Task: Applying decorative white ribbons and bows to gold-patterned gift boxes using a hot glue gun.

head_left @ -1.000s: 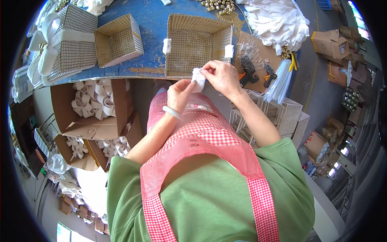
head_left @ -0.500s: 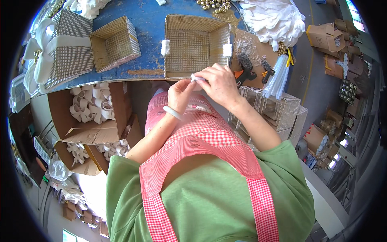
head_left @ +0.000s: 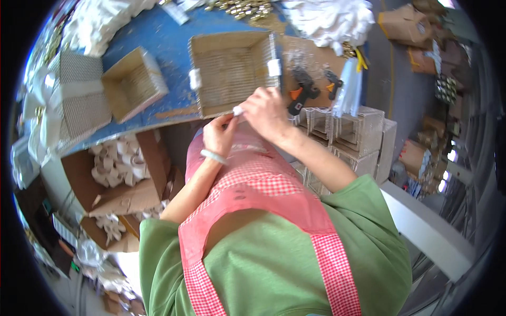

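1. 1 blue table [head_left: 166, 39].
2. Larger open box [head_left: 232, 76]: on it, at near edge.
3. Smaller open box [head_left: 132, 84]: left of that, also on table.
4. Left hand [head_left: 219, 137], right hand [head_left: 267, 116]: together, fingertips clamped on white piece [head_left: 237, 110].
5. White piece: partly hidden, just beside larger box's near rim.

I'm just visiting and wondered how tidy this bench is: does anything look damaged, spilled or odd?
Two things. The blue tabletop looks worn, with a bare brown patch along its near edge, left of the larger open box. Also, pale scraps litter the brown board around the dark tools, which looks untidy.
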Available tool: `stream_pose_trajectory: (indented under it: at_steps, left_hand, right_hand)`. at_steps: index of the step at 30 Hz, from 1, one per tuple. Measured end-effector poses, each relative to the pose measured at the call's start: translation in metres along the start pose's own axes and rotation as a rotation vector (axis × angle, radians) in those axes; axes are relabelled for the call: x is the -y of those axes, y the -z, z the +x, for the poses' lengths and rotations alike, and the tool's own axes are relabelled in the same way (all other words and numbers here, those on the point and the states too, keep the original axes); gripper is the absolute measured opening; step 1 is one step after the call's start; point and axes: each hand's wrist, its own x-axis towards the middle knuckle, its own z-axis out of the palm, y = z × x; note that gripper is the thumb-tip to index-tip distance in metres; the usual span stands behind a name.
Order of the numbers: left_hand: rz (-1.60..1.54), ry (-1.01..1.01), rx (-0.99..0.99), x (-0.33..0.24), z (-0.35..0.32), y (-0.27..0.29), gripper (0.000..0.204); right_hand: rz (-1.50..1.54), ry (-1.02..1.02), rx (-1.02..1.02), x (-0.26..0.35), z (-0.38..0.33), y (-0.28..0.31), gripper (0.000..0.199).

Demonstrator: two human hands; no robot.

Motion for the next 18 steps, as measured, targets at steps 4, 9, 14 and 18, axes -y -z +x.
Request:
stream_pose_trajectory:
  at_steps: [4,9,14,18]
  left_hand:
    - [0.02,-0.01,0.012,0.0,0.0,0.001,0.02]
    - [-0.079,-0.02,0.037,0.016,0.005,0.0,0.022]
    - [-0.08,0.003,0.03,0.022,0.003,0.008,0.02]
    - [-0.108,0.044,0.058,0.021,-0.006,0.013,0.02]
  right_hand:
    - [0.006,0.024,-0.117,-0.004,-0.004,-0.007,0.011]
    - [0.224,-0.142,-0.206,-0.001,-0.018,-0.006,0.02]
    - [0.462,-0.373,-0.459,-0.054,-0.068,0.024,0.008]
    - [0.621,-0.879,-0.508,-0.132,-0.138,-0.017,0.015]
